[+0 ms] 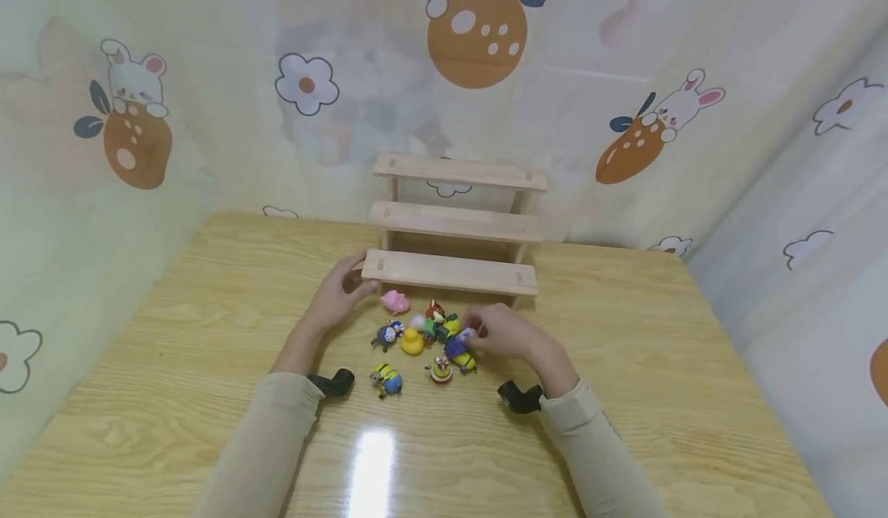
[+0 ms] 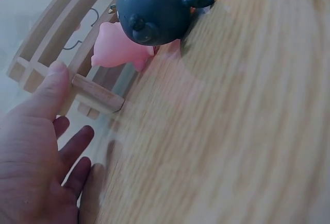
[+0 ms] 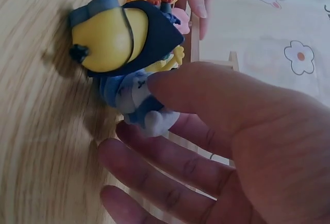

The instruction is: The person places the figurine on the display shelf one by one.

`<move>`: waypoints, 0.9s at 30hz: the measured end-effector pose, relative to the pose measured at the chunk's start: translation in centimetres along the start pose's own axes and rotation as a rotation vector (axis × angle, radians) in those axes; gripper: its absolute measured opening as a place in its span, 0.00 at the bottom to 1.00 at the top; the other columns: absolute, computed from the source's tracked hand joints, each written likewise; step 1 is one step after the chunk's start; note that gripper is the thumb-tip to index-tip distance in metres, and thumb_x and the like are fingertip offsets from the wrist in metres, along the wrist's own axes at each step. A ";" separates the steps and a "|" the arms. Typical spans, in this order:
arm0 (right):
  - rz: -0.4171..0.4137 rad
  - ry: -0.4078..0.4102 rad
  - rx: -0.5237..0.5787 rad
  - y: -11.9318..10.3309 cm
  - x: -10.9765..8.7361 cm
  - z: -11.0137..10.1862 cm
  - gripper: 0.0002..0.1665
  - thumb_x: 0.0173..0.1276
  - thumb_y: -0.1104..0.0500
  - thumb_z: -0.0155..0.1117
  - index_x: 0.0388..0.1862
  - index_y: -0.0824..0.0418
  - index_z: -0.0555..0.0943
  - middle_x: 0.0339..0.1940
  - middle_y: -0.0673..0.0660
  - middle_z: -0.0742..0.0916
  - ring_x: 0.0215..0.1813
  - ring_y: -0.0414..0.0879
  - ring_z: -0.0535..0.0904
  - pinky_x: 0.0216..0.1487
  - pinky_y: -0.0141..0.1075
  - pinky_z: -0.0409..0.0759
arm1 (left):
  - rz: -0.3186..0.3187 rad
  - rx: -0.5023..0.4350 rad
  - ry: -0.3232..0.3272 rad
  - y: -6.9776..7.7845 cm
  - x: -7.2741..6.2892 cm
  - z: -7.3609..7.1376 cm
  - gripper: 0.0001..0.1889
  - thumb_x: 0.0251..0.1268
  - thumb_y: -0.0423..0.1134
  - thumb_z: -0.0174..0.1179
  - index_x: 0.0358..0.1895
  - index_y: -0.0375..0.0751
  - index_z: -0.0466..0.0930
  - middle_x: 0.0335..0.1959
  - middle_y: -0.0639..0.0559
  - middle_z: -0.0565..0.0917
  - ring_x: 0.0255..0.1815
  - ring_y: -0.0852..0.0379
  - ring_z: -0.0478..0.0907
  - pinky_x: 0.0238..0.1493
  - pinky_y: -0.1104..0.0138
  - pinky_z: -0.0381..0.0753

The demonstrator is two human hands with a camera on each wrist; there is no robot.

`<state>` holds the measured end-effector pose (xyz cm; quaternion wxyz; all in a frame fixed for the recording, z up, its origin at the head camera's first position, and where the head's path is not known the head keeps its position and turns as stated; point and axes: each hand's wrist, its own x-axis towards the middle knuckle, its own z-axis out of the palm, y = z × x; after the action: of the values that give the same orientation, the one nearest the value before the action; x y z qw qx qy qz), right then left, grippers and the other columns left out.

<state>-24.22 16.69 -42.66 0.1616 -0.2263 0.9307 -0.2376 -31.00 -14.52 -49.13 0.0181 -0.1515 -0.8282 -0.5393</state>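
My left hand (image 1: 334,300) is at the left end of the lowest step of a three-tier wooden shelf (image 1: 451,271). Thumb and index finger grip the step's end, while the other fingers hang loosely curled in the left wrist view. With thumb and fingers, my right hand (image 1: 509,331) pinches a small blue-and-white figurine (image 3: 135,94), low over the table. Right beside it lies a yellow minion figure (image 3: 105,41) with a dark blue part. A pink pig figure (image 2: 116,46) lies in front of the shelf, near my left thumb, partly behind a dark blue figure (image 2: 154,13).
Before the shelf are a yellow duck (image 1: 412,342), a red-brown fox figure (image 1: 435,311), a minion in blue (image 1: 387,379) and a small round-based figure (image 1: 440,370). The wooden table (image 1: 208,333) ends at a patterned curtain (image 1: 229,102) behind the shelf.
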 end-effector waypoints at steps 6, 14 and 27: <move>0.017 -0.002 -0.025 0.0 -0.2 -0.1 0.10 0.63 0.60 0.64 0.43 0.58 0.81 0.40 0.52 0.85 0.39 0.42 0.79 0.41 0.34 0.81 | -0.005 0.045 0.014 -0.3 -0.2 0.3 0.37 0.63 0.46 0.62 0.73 0.45 0.56 0.71 0.43 0.63 0.67 0.42 0.67 0.70 0.52 0.64; 0.025 -0.020 -0.070 0.7 -0.4 -0.4 0.07 0.64 0.59 0.65 0.41 0.58 0.81 0.36 0.51 0.84 0.39 0.42 0.78 0.43 0.36 0.80 | 0.001 0.031 0.008 -0.6 -0.1 0.3 0.37 0.64 0.46 0.61 0.73 0.44 0.57 0.72 0.43 0.62 0.66 0.42 0.69 0.70 0.52 0.65; 0.034 0.013 -0.128 -0.2 -0.7 -0.9 0.16 0.65 0.56 0.64 0.51 0.58 0.79 0.49 0.55 0.83 0.51 0.49 0.78 0.54 0.43 0.78 | 0.041 0.013 0.000 -0.5 0.0 0.1 0.36 0.65 0.40 0.60 0.73 0.38 0.55 0.71 0.37 0.62 0.65 0.37 0.69 0.68 0.51 0.66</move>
<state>-23.96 17.21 -41.64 0.1448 -0.2186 0.9488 -0.1761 -31.12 -14.61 -49.64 0.0303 -0.1684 -0.8284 -0.5334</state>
